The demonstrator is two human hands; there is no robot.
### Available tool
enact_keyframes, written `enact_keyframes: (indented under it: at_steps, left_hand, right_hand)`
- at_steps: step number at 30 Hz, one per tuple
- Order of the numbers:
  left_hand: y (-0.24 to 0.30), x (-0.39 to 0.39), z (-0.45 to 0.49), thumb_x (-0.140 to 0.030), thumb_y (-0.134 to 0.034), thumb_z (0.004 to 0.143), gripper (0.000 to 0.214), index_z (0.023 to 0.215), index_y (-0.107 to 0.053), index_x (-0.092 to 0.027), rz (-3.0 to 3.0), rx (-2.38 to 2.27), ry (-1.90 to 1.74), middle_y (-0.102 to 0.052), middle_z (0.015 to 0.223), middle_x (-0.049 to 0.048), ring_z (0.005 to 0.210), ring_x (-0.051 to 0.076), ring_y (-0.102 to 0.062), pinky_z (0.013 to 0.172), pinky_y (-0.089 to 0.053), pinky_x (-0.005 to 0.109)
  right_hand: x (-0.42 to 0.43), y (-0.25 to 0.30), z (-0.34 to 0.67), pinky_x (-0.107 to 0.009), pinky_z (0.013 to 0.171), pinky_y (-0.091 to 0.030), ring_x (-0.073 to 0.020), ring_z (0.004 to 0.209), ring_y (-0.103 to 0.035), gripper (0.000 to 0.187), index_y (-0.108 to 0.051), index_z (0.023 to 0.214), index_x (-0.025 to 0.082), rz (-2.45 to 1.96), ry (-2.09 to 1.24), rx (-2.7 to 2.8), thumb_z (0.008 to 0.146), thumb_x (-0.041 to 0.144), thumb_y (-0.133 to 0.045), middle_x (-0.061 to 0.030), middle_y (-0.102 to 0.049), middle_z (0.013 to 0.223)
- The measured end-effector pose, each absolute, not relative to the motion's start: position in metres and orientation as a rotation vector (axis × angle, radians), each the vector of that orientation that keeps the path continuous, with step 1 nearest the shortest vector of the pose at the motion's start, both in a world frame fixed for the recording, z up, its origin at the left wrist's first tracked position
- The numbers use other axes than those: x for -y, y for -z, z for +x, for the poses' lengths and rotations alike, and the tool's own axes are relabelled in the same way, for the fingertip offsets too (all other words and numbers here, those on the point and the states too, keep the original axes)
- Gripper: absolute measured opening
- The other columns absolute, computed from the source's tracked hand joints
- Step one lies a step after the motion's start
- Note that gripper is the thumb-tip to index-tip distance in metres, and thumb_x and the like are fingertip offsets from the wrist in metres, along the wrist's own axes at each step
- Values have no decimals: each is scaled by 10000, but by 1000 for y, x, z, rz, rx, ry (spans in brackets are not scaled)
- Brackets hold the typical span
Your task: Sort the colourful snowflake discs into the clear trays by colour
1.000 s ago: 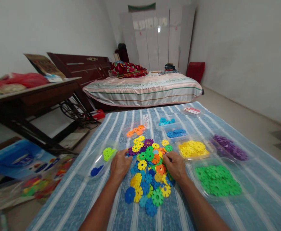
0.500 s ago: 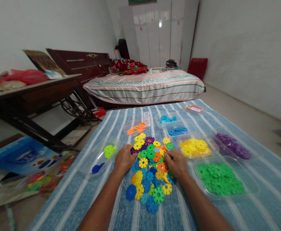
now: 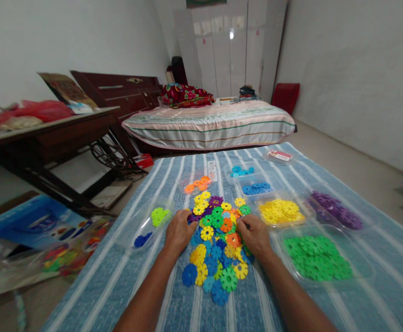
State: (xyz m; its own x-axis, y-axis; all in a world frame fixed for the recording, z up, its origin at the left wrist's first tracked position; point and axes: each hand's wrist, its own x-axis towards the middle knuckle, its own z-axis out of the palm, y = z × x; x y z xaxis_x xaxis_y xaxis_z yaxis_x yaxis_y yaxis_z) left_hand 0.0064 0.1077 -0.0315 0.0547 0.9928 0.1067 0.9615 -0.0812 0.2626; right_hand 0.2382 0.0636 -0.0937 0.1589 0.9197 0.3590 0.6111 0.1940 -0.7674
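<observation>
Disc pile point(image 3: 216, 251) between left grip point(image 3: 179, 233) and right grip point(image 3: 255, 235), both curled at its edges, cannot tell if anything's held

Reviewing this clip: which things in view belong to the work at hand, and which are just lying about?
Apparently part of the work:
- mixed heap of coloured, notched round plastic discs, between left hand and right hand
- clear plastic containers with colour-grouped discs

Apparently just lying about:
- red floral fabric bundle
- red plastic bag
- blue printed panel
</observation>
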Motion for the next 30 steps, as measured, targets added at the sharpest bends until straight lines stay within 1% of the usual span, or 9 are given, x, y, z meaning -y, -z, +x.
enact_keyframes:
  at_steps: [4, 9, 14, 21, 26, 28, 30]
  left_hand:
    - [33, -108, 7, -269, -611, 772, 351, 1098, -633, -140, 2188, -2053, -381, -633, 1191, 104, 1088, 221, -584, 958, -423, 288]
    - [32, -111, 12, -360, -581, 808, 307, 1039, -648, -169, 2246, -2092, -381, -652, 1118, 92, 1062, 240, -568, 963, -414, 330]
    - [34, -120, 17, -377, -571, 811, 373, 1096, -638, -146, 2295, -2093, -321, -623, 1172, 129, 1085, 272, -556, 965, -417, 364]
    - [38, -130, 14, -347, -601, 780, 264, 972, -670, -179, 2270, -2084, -330, -666, 1044, 90, 1017, 256, -585, 915, -437, 338]
    - [37, -132, 16, -368, -595, 787, 383, 1109, -629, -163, 2259, -2086, -335, -653, 1137, 115, 1068, 271, -571, 937, -422, 358]
    - [37, -133, 17, -362, -567, 810, 338, 1084, -642, -179, 2285, -2047, -339, -663, 1118, 100, 1060, 253, -573, 944, -412, 351]
    - [36, -134, 18, -348, -552, 818, 267, 998, -664, -186, 2295, -2041, -328, -676, 1057, 84, 1021, 236, -580, 923, -416, 336]
  right_hand:
    - [-63, 93, 238, -258, 677, -391, -156, 713, -551, 348, -603, 617, 199, -1514, -425, 1538, 874, 369, -442, -20, -612, 686]
    - [-63, 91, 238, -255, 662, -384, -152, 701, -550, 338, -605, 615, 203, -1522, -402, 1538, 868, 362, -449, -15, -612, 679]
    - [-63, 90, 238, -256, 656, -379, -153, 700, -556, 333, -613, 619, 206, -1528, -393, 1544, 868, 360, -454, -14, -621, 682]
    - [-64, 92, 238, -255, 679, -384, -153, 720, -563, 335, -615, 624, 206, -1523, -389, 1545, 877, 354, -454, -13, -621, 692]
    - [-64, 92, 238, -255, 670, -384, -150, 705, -559, 333, -615, 627, 203, -1532, -398, 1542, 876, 357, -456, -13, -618, 691]
    - [-65, 92, 238, -252, 661, -385, -147, 695, -554, 336, -611, 618, 205, -1528, -400, 1541, 874, 358, -457, -10, -614, 682]
    - [-65, 93, 238, -251, 660, -387, -146, 695, -553, 336, -611, 615, 206, -1524, -399, 1541, 873, 356, -456, -8, -612, 681]
